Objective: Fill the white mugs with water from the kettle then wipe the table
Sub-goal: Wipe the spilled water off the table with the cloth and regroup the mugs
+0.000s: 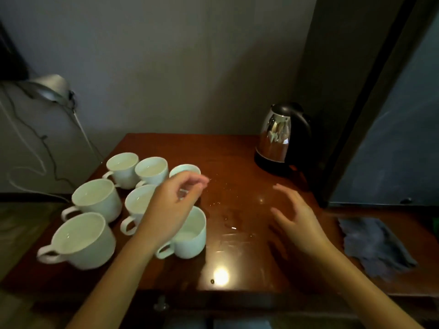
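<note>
Several white mugs [95, 200] stand clustered on the left half of the brown wooden table [237, 264]; water shows in the one nearest the centre [192, 236]. My left hand [173, 205] hovers over the mugs with loosely curled fingers, holding nothing that I can see. My right hand [297, 219] is blurred above the table's right part, fingers spread and empty. The steel and black kettle [282, 136] stands on its base at the back right, apart from both hands. Spilled water [228, 222] glistens on the table between the mugs and my right hand.
A grey-blue cloth [375, 245] lies on a surface to the right of the table. A silver lamp [52, 89] and cables are at the left by a pale wall. A dark panel [392, 115] rises at the right, behind the kettle.
</note>
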A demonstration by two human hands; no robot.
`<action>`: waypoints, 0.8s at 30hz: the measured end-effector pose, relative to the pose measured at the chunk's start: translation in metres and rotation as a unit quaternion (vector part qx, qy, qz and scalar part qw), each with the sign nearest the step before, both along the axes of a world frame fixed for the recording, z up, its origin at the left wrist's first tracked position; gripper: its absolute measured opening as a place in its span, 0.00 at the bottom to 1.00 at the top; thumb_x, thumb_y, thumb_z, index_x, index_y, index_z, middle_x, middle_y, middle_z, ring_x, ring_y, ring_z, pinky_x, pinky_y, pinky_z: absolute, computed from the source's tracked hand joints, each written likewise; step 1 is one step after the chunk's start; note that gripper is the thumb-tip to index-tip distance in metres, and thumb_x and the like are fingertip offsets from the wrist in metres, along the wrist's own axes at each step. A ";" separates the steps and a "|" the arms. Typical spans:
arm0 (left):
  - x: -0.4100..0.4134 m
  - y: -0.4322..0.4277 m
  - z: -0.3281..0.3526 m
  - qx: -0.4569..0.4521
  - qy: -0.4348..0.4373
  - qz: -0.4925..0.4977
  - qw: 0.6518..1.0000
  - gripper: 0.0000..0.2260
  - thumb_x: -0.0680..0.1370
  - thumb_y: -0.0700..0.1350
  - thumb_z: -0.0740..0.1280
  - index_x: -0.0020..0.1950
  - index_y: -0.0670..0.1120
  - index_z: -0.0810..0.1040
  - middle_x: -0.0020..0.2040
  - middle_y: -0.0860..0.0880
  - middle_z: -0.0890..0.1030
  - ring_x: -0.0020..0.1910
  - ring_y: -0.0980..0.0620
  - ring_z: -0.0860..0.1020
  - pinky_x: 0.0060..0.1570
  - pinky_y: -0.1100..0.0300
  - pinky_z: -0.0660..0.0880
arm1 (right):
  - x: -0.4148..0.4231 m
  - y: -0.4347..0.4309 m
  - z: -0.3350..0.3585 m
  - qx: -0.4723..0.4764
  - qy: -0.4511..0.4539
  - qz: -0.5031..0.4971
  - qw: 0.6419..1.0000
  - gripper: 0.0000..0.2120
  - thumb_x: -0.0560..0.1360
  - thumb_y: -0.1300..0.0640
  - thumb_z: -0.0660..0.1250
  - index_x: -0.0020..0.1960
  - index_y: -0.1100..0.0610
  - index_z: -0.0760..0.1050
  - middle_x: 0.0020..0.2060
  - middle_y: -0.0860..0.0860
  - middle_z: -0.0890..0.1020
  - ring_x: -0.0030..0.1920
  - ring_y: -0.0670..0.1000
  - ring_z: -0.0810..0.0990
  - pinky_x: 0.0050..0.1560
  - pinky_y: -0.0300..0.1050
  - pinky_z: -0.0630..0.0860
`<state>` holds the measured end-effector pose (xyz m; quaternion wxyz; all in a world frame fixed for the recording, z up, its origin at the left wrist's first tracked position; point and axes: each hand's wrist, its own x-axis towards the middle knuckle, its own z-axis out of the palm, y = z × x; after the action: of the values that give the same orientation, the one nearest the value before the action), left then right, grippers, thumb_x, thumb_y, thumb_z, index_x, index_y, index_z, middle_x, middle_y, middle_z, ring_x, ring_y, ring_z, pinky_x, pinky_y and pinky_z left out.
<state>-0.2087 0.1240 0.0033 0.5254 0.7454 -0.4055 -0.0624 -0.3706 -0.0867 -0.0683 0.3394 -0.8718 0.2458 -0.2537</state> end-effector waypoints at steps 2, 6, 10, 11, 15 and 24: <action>-0.014 0.034 -0.028 0.019 -0.051 0.084 0.995 0.06 0.77 0.45 0.64 0.52 0.51 0.79 0.51 0.56 0.79 0.50 0.58 0.77 0.46 0.71 0.72 | -0.023 0.013 -0.003 -0.047 0.078 0.059 0.994 0.25 0.76 0.53 0.63 0.69 0.39 0.58 0.66 0.36 0.61 0.68 0.38 0.59 0.68 0.39 0.60; -0.032 0.069 -0.075 0.064 -0.104 0.186 0.975 0.11 0.77 0.46 0.63 0.59 0.47 0.75 0.58 0.50 0.72 0.57 0.53 0.72 0.55 0.61 0.70 | -0.059 0.007 -0.026 -0.146 0.258 0.066 0.953 0.25 0.79 0.47 0.56 0.71 0.37 0.49 0.73 0.37 0.50 0.76 0.46 0.47 0.75 0.52 0.48; -0.033 0.065 -0.096 0.053 0.009 0.185 0.981 0.13 0.79 0.46 0.61 0.62 0.43 0.73 0.59 0.46 0.73 0.54 0.53 0.72 0.52 0.61 0.68 | -0.083 -0.003 -0.037 -0.181 0.303 -0.026 0.935 0.25 0.80 0.46 0.52 0.75 0.41 0.51 0.76 0.43 0.46 0.76 0.53 0.41 0.74 0.61 0.42; -0.031 0.063 -0.101 0.050 0.033 0.182 0.982 0.11 0.79 0.46 0.61 0.59 0.44 0.74 0.56 0.46 0.75 0.52 0.52 0.73 0.49 0.62 0.69 | -0.088 -0.008 -0.037 -0.187 0.306 -0.053 0.932 0.25 0.80 0.46 0.52 0.75 0.42 0.51 0.77 0.44 0.46 0.76 0.55 0.41 0.73 0.63 0.42; -0.022 0.058 -0.112 0.032 0.070 0.173 0.982 0.08 0.79 0.48 0.62 0.48 0.43 0.73 0.45 0.44 0.76 0.44 0.46 0.76 0.39 0.62 0.70 | -0.107 -0.037 -0.037 -0.140 0.379 -0.160 0.900 0.26 0.79 0.41 0.48 0.76 0.43 0.47 0.77 0.48 0.44 0.76 0.62 0.43 0.70 0.69 0.46; -0.019 0.050 -0.105 -0.053 0.132 0.179 0.973 0.12 0.81 0.45 0.60 0.40 0.43 0.76 0.40 0.46 0.78 0.41 0.50 0.76 0.41 0.58 0.71 | -0.100 -0.031 -0.034 -0.151 0.354 -0.098 0.918 0.29 0.79 0.42 0.54 0.76 0.43 0.47 0.76 0.46 0.54 0.72 0.56 0.57 0.66 0.55 0.59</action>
<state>-0.2276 0.1738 -0.1020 0.6157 0.7623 -0.1949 -0.0438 -0.4711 -0.1179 -0.1022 0.0678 -0.9170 0.3931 0.0055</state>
